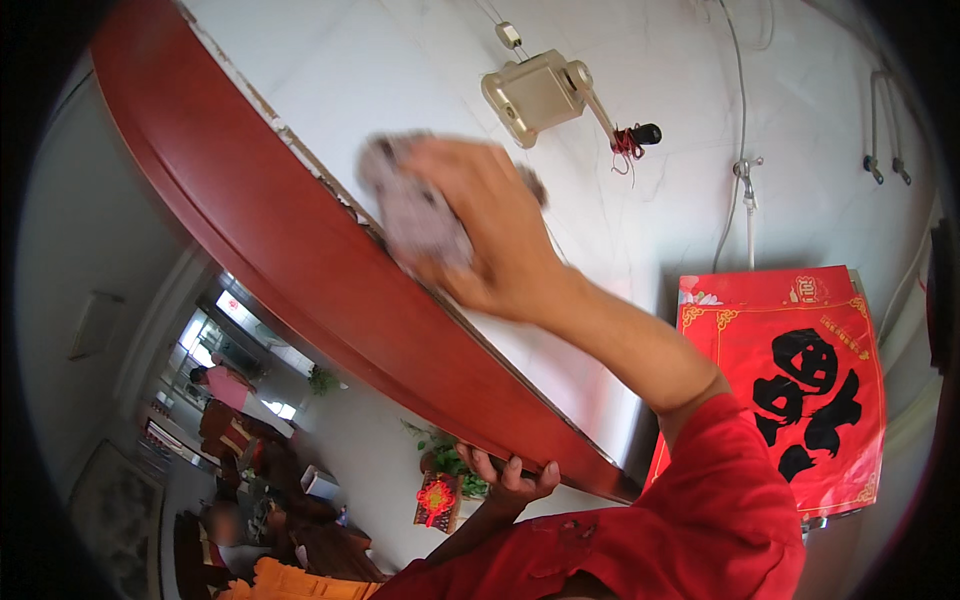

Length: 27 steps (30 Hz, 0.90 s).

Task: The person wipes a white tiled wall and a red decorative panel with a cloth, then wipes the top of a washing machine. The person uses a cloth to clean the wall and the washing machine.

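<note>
A bunched greyish-pink cloth [420, 206], blurred, is in my right hand [491, 225]. It is at the rough upper edge of a long reddish-brown wooden trim board [300, 210], close to the white marbled wall [315, 67]; whether the cloth touches the wall I cannot tell. Lower down, the fingers of my left hand [514, 480] curl over the board's other edge near its narrow end. Most of the left palm is behind or below that edge. Both arms reach from a red shirt.
A beige hand-crank winch [536, 94] with a black handle is on the wall. A tap [748, 176] is above a red festive cover [795, 390]. Leafy plants [457, 457] stand below the board. One person in pink [229, 386] and another person [225, 525] are farther off.
</note>
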Motion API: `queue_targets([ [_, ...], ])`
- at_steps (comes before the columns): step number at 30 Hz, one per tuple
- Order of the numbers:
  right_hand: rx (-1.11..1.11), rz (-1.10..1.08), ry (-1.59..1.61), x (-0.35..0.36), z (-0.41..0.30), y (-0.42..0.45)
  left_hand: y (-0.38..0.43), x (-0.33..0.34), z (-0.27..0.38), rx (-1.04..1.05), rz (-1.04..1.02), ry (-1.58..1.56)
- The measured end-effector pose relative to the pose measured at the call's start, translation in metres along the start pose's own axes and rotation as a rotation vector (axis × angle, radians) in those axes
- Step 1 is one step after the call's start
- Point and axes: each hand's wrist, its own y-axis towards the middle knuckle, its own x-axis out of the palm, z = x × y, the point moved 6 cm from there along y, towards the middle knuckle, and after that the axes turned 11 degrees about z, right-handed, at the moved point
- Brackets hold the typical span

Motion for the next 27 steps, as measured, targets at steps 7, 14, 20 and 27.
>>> queue_targets([
  [7,0.113,0.088,-0.301,-0.002,0.060,0.030,-0.008,0.009,0.003,-0.022,0.037,-0.048],
  [14,0.100,-0.012,-0.225,-0.035,-0.012,-0.050,0.006,0.006,0.004,0.053,0.033,0.031],
  [20,0.085,0.074,-0.300,-0.001,0.014,0.011,0.002,0.007,0.004,0.034,0.018,0.014],
  [27,0.318,0.081,-0.444,-0.023,0.031,-0.027,-0.008,0.006,0.004,-0.019,0.025,0.005],
])
